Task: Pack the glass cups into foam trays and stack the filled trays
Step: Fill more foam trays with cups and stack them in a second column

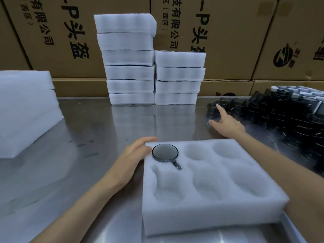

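Left hand (135, 151) resting flat-fingered against the white six-pocket foam tray (206, 204) — right hand (226, 122), fingers spread and empty, reaching behind it toward the dark glass cups (273, 109). One dark cup (165, 153) seated, five pockets pending; two stacks of filled white trays (152, 67) sitting further back.

Foam tray (210, 195) nearest; stacked trays (150, 67) behind; cups (280, 109) right.

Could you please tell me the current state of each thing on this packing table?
White foam tray: one of six pockets filled.
Dark glass cup: seated in far-left pocket.
Pile of dark glass cups: unpacked.
Two stacks of white foam trays: stacked upright.
Left hand: open, touching tray.
Right hand: open, reaching toward pile.
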### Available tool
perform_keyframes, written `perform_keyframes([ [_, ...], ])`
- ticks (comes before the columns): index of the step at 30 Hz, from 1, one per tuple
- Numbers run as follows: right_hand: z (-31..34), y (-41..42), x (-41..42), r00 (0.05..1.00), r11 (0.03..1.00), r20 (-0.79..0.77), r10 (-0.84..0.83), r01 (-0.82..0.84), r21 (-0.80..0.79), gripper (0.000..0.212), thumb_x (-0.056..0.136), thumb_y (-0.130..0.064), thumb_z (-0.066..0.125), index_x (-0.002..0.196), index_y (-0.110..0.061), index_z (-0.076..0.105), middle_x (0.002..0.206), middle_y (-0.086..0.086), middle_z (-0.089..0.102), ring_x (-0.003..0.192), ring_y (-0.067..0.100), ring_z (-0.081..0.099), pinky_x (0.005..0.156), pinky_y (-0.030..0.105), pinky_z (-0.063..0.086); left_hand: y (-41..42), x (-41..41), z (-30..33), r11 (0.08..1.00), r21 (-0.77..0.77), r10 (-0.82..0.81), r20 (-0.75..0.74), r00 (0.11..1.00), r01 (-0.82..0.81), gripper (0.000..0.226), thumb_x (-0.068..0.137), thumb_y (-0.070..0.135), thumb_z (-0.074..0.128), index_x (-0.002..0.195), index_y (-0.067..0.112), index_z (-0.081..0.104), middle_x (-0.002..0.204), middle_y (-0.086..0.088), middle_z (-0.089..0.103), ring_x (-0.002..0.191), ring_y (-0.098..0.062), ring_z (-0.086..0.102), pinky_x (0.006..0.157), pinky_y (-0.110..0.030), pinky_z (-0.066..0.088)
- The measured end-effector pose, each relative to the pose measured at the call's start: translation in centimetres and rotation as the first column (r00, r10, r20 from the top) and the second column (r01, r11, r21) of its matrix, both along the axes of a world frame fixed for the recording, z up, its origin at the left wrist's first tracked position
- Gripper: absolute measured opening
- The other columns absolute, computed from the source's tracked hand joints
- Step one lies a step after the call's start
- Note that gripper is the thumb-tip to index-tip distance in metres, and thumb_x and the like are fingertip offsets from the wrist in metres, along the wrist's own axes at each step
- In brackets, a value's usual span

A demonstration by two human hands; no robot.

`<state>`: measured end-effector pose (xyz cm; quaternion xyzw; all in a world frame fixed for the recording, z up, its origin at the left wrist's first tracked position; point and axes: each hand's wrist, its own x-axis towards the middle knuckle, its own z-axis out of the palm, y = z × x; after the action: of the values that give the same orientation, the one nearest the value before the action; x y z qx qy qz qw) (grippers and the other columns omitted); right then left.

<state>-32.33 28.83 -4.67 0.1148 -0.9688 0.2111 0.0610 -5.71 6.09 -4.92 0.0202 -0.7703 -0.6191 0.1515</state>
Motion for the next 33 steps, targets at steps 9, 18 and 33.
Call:
perform_keyframes([
  [9,-1.6,-0.6,-1.2,0.976,0.987,-0.171,-0.131,0.113,-0.111,0.055,0.088,-0.049,0.054,0.134,-0.028,0.031,0.131,0.011,0.047,0.107,0.038,0.055,0.074,0.037,0.035,0.1,0.0,-0.1,0.999,0.010,-0.045,-0.058,0.997,0.046,0.035,0.083,0.031,0.044,0.099,0.016,0.071,0.100,0.005,0.072,0.097,-0.008,0.065,0.078,-0.012,0.047],
  [18,-0.7,-0.9,-2.1,0.986,0.991,-0.099,-0.137,0.137,0.002,0.062,0.087,-0.053,0.052,0.139,-0.032,0.026,0.123,0.013,0.058,0.107,0.037,0.056,0.076,0.037,0.041,-0.1,-0.2,-0.3,1.000,0.018,0.011,-0.053,0.999,-0.010,0.026,0.092,0.023,0.046,0.093,0.017,0.072,0.095,0.004,0.072,0.093,-0.010,0.065,0.074,-0.012,0.047],
  [33,-1.0,2.7,5.6,0.985,0.828,-0.124,-0.122,0.032,-0.561,0.022,0.085,-0.040,0.063,0.084,-0.019,0.060,0.109,0.001,0.042,0.087,0.017,0.049,0.061,0.021,0.034,-0.2,0.1,0.0,1.000,-0.025,-0.001,-0.001,1.000,0.001,0.030,0.092,0.028,0.046,0.100,0.011,0.069,0.103,-0.009,0.067,0.099,-0.026,0.061,0.085,-0.033,0.044],
])
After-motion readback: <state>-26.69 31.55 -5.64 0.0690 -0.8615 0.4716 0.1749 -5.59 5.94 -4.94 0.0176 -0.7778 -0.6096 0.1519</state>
